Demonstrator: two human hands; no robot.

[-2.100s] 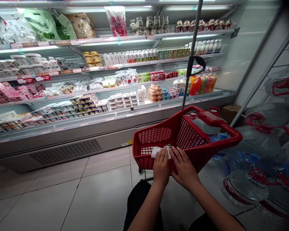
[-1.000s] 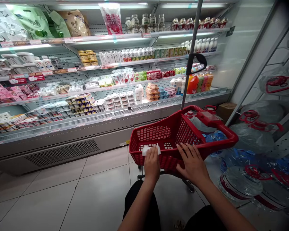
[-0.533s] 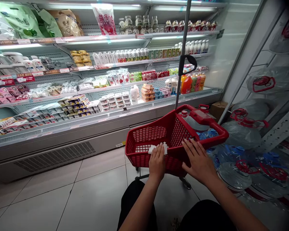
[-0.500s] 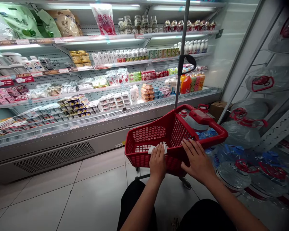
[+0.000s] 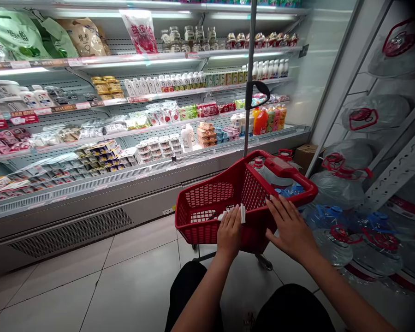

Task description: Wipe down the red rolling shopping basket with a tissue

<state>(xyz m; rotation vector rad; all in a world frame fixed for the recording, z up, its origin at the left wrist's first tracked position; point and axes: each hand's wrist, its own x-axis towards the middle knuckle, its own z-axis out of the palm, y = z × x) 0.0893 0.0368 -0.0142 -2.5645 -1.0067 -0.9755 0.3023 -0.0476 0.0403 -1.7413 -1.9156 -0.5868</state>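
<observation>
A: And there it was, the left hand [image 5: 229, 233] at the near rim of the red cart [image 5: 193, 236], with a white cloth [image 5: 242, 213] right under its fingers!

B: Was it gripping?

A: The fingers lay long and close together over the cloth, at the rim. The thumb was hidden, so I couldn't tell whether it pinched. White showed on either side of the fingers.

B: And the right hand [image 5: 292, 228]?

A: Fanned out, palm down! Its fingertips reached over the same rim, farther right, near the cart's handle [image 5: 307, 189], the thumb angled away from the rest.

B: What stood around them?

A: Beyond the basket, a grey pole [image 5: 251, 55] with a black loop [image 5: 262, 93] rose in front of a refrigerated case [image 5: 148, 193] stacked with bottles, tubs and bags. Big clear water jugs [image 5: 332, 244] crowded the right side, red carry handles showing.

B: And below?

A: Dark-clad knees [image 5: 190, 290], pale floor tiles [image 5: 134, 276], and a cart wheel [image 5: 263, 262] just past them.
</observation>
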